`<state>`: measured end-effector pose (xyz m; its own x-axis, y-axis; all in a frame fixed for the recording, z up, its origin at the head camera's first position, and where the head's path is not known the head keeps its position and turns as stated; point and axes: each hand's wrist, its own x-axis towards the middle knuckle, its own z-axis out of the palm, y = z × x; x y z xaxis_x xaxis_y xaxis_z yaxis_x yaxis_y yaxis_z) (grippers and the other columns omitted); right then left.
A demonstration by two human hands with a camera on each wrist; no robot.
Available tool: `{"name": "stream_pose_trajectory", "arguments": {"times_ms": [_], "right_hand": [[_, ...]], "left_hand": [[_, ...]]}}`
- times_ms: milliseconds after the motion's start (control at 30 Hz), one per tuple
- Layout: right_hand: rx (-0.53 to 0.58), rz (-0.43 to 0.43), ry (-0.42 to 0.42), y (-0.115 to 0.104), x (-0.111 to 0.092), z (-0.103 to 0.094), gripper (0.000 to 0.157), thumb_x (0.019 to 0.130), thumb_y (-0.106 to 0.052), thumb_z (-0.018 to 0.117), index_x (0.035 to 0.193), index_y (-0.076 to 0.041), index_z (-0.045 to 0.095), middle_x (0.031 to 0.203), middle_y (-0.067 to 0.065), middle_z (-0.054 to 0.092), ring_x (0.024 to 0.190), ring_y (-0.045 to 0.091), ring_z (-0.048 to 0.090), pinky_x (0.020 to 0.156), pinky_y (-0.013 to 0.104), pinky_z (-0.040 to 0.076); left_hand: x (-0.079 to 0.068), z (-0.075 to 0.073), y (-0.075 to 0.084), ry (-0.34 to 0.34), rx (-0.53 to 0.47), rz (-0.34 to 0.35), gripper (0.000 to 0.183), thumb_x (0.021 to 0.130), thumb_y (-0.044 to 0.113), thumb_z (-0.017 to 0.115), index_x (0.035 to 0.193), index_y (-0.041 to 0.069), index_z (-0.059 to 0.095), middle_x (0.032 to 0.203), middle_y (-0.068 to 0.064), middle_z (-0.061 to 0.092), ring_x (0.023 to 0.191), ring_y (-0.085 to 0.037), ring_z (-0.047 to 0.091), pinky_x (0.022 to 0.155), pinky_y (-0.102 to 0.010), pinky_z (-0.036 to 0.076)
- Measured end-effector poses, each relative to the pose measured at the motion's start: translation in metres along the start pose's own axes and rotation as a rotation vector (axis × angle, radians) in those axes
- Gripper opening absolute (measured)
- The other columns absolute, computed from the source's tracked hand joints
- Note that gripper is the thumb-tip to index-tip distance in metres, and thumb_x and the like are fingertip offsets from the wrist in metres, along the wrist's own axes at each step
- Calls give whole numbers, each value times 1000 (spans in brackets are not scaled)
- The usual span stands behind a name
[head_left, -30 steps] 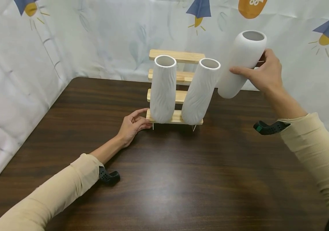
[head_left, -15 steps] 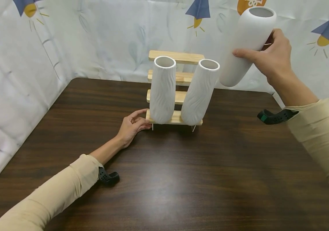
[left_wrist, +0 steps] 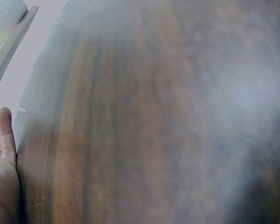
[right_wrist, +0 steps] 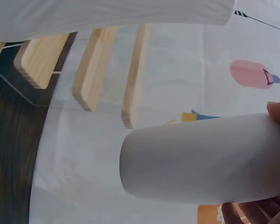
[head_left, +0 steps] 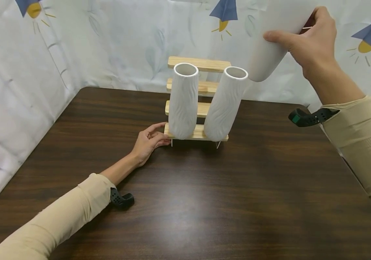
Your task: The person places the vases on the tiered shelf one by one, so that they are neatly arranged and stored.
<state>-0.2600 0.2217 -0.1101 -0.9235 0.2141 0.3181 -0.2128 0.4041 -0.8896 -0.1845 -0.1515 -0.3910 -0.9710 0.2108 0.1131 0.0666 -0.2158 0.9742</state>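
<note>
My right hand [head_left: 318,43] grips a smooth white vase [head_left: 277,32], raised in the air right of the wooden rack [head_left: 199,63]. Its top is cut off in the head view; the right wrist view shows the vase [right_wrist: 200,158] lengthwise, with fingers and thumb on opposite sides. At the left end of the rack's lowest slat, my left hand [head_left: 146,144] holds the slat between thumb and fingers. Two white vases with wavy grooves stand on that slat: the left vase [head_left: 183,104] nearly upright, the right vase [head_left: 225,106] leaning right. The left wrist view shows part of the hand [left_wrist: 2,177].
The rack has several stepped slats on thin metal legs. It stands near the back of a dark wooden table [head_left: 178,202]. Behind and to the left hangs a white patterned curtain [head_left: 113,47]. Each wrist wears a black band [head_left: 312,117].
My right hand has lifted the smooth vase upward and slightly right, away from the table's back edge. The left hand, rack and two grooved vases stay in place.
</note>
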Motion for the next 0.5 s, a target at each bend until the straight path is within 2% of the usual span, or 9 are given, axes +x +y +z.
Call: {"name": "stream_pose_trajectory", "arguments": {"times_ms": [167,333,500], "right_hand": [[97,-37,-3,-8,3,12,79,70,-8,94,136,-18,51,127,-6,55,115,8,54,111,26,46],[148,-97,-11,-17,3,26,78,71,-5,91,139,-19,53,131,-5,56,119,10,55,110,26,47],[240,-101,-49,-29,6,39,78,70,-2,90,138,-19,55,134,-2,57,122,12,57,108,28,48]], "left_hand": [[-1,0,1,0,-3,1,52,101,-2,58,151,-3,43,95,-1,74,90,-15,73,85,-29,62],[-2,-1,0,-9,7,-4,54,100,-2,59,151,-4,42,97,0,74,91,-15,73,86,-29,62],[-3,-1,0,-4,3,-3,54,99,-3,59,151,-4,43,95,0,74,89,-15,73,85,-29,62]]}}
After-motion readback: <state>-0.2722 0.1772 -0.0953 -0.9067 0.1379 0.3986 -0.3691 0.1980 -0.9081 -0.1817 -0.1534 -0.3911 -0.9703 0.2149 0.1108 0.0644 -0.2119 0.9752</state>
